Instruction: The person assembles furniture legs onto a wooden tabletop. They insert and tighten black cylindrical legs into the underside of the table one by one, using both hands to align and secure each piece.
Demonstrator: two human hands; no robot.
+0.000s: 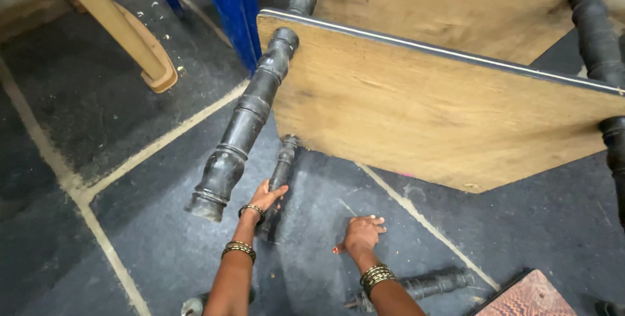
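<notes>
While the left hand [265, 197] curls its fingers around a black turned leg [280, 176], the right hand [360, 233] presses loosely bent fingers on the dark floor [130, 160]

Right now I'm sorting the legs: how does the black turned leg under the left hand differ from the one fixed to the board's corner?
The black turned wooden leg under the left hand lies loose on the floor; the black turned leg fixed at the board's corner juts free. It looks thicker. Both are dusty.
</notes>
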